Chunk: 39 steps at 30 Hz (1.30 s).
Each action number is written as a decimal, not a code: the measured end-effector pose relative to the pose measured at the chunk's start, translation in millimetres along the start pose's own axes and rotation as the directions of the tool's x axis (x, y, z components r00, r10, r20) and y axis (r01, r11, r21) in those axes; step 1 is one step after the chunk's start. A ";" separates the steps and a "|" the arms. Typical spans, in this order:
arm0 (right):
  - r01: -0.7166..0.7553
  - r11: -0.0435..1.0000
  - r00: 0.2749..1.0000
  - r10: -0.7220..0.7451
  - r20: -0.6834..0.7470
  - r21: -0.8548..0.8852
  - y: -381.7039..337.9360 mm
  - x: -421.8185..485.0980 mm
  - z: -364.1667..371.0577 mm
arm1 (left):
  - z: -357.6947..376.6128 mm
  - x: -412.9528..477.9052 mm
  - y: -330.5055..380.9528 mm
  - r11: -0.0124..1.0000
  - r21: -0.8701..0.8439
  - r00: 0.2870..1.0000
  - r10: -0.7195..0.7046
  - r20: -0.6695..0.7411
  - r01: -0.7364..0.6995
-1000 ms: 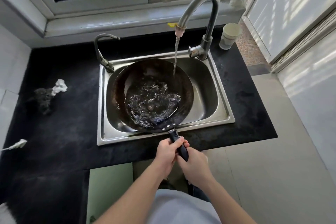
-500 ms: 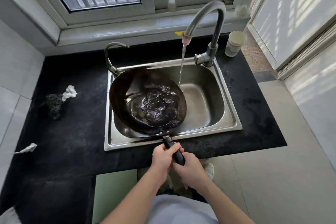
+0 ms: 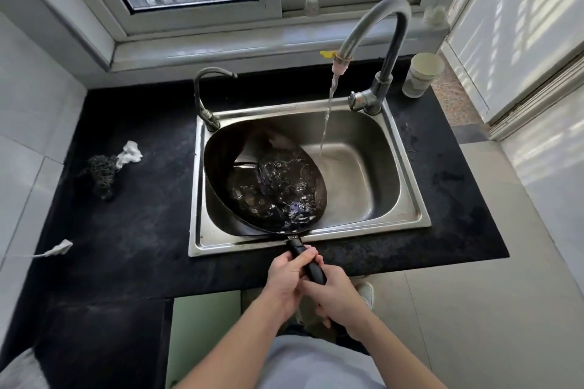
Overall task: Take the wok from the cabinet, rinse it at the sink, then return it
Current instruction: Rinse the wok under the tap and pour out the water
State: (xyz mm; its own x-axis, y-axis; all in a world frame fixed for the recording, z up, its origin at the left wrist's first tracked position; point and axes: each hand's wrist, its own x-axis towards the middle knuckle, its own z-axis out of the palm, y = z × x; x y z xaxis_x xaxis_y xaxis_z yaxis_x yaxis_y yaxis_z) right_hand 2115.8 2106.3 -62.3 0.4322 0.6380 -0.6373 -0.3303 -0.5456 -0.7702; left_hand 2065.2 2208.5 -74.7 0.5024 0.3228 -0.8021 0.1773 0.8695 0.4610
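A dark wok [image 3: 265, 180] sits in the left half of the steel sink [image 3: 407, 221], tilted with its left rim raised, and water sloshes in its lower right part. Its black handle [image 3: 308, 262] sticks out over the sink's front edge. My left hand [image 3: 289, 278] grips the handle near the wok, and my right hand [image 3: 335, 297] grips the handle's end just behind it. The tall faucet [image 3: 384, 38] runs a stream of water that falls into the sink basin right of the wok.
A black countertop [image 3: 132, 230] surrounds the sink. A small second tap [image 3: 205, 95] stands at the sink's back left corner. A steel scrubber [image 3: 102, 170] and white scraps lie on the left. A paper cup [image 3: 422, 74] stands at the back right. Tiled floor lies to the right.
The wok has shifted left out of the water stream and tipped up on its left side. The stream now falls into the bare basin. Both hands have kept their grip on the handle.
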 end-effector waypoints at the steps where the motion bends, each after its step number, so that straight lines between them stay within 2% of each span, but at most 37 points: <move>1: -0.007 1.000 1.000 0.007 0.001 0.006 -1.2 -0.4 1.6 | -0.6 -0.2 -0.1 1.000 0.003 1.000 0.007 -0.002 -0.007; 6: 0.040 0.997 0.998 -0.043 -0.055 -0.063 -0.1 -2.3 7.4 | -3.6 -0.7 -1.4 0.999 0.036 1.000 0.031 -0.002 -0.031; 10: -0.010 0.959 0.990 -0.030 -0.137 -0.284 2.3 2.4 8.0 | -2.8 -1.3 -3.7 0.996 0.065 0.997 0.060 -0.049 -0.057; 13: -0.074 0.897 0.966 -0.043 -0.254 -0.435 -0.4 1.5 16.3 | -1.9 -1.2 -3.9 0.999 0.016 0.997 0.053 -0.050 -0.052; 15: -0.091 0.864 0.940 -0.090 -0.330 -0.495 -2.1 -2.3 21.1 | -2.5 -0.4 -4.0 0.999 -0.017 0.997 0.048 -0.053 -0.049; 17: -0.071 0.849 0.930 -0.134 -0.343 -0.524 -0.3 -3.8 23.1 | -3.8 0.2 -5.0 0.998 -0.026 0.996 0.052 -0.067 -0.054; 22: 0.038 0.899 0.946 -0.173 -0.275 -0.436 7.1 0.0 19.3 | -7.5 1.6 -8.3 0.996 -0.038 0.993 0.080 -0.091 -0.083; 26: 0.118 0.919 0.946 -0.219 -0.240 -0.376 5.6 1.6 19.2 | -9.7 -0.7 -5.8 0.988 -0.135 0.995 0.069 -0.077 -0.079; 30: 0.127 0.942 0.953 -0.203 -0.226 -0.311 10.2 5.2 16.3 | -12.6 1.6 -1.5 0.980 -0.190 0.998 0.048 -0.029 -0.052; 39: 0.135 0.941 0.964 -0.198 -0.180 -0.311 14.7 9.4 7.7 | -10.5 1.8 -0.7 0.989 -0.123 0.995 0.071 -0.072 -0.079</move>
State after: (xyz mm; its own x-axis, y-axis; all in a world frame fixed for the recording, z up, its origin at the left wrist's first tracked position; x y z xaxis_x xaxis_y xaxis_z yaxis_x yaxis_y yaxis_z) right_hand 2108.5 2108.4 -79.8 0.6330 0.6248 -0.4571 0.0089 -0.5962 -0.8028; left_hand 2057.0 2212.4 -80.4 0.4518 0.4094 -0.7926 0.0318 0.8805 0.4730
